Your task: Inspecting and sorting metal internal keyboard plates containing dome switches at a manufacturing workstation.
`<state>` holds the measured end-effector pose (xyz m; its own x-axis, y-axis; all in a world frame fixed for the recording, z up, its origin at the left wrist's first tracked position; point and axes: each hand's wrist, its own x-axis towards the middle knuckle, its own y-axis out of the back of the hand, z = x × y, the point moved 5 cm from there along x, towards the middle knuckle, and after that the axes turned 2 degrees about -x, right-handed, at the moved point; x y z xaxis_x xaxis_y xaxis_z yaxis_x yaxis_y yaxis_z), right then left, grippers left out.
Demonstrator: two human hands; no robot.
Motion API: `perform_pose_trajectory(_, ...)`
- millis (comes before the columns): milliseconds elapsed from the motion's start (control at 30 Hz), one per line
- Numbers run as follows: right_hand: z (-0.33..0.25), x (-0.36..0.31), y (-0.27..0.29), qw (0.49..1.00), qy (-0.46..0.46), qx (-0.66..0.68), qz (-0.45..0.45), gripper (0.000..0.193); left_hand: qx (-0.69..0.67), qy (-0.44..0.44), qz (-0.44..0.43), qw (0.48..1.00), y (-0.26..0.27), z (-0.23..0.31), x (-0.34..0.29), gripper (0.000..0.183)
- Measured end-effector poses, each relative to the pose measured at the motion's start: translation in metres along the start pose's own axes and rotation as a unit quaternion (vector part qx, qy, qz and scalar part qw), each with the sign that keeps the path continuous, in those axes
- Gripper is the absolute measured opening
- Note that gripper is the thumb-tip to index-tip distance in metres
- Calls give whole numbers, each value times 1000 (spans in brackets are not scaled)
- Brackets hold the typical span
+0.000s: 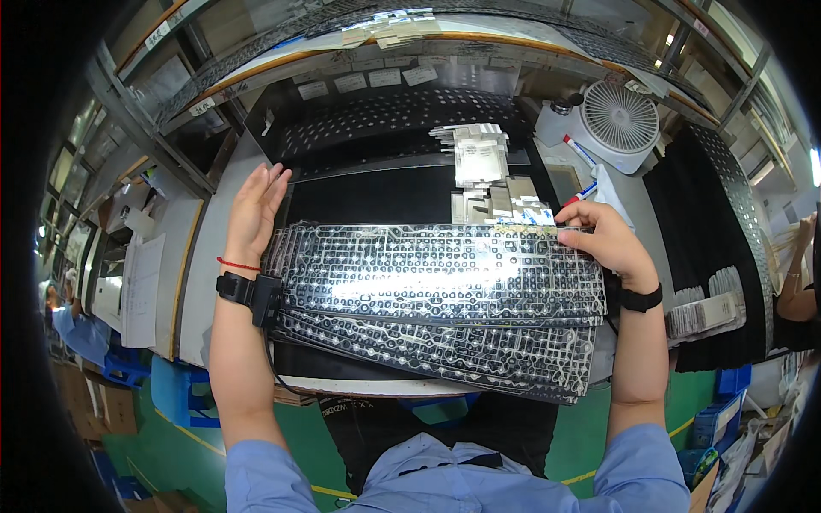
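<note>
In front of me lies a stack of clear keyboard membrane sheets (pixel 445 274), printed with dark dots and silvery traces. The upper sheets lie straight, while lower sheets (pixel 479 350) fan out toward me at an angle. My right hand (pixel 611 241) pinches the far right corner of the upper sheets between thumb and fingers. At the far left corner, my left hand (pixel 256 209) is held upright beside the edge, fingers stretched out and holding nothing. Just beyond the sheets, small whitish flat pieces (pixel 481 162) lie in overlapping piles on a black board (pixel 368 197).
A white fan (pixel 620 120) stands at the back right, with red-capped markers (pixel 580 151) near it. Black perforated sheets (pixel 718 214) carry a whitish bundle (pixel 705 315) on the right. A shelf (pixel 479 43) spans the back. Another person's arm (pixel 797 265) shows at far right.
</note>
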<state>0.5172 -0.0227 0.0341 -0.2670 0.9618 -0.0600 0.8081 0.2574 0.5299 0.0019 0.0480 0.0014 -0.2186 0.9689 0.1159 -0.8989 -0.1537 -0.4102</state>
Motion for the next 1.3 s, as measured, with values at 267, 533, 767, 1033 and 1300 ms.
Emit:
perform_pose_trajectory(267,-4,2,6,994,64,23,82,11,41,55,-66,995,-7,2,-5,41)
perform_pose_trajectory(533,-3,3,12,978,97,73,167,10,152,122,-191,962,-28,0,-19,27)
perform_pose_trajectory(767,6,7,16,961,80,169,203,11,134,72,-165,974,-29,-4,-18,14)
perform_pose_trajectory(1033,12,8,20,963,63,190,183,17,89,68,-123,986,-26,0,-14,16)
perform_pose_trajectory(1300,9,10,18,956,79,204,194,17,88,55,-145,984,-18,-1,-11,16)
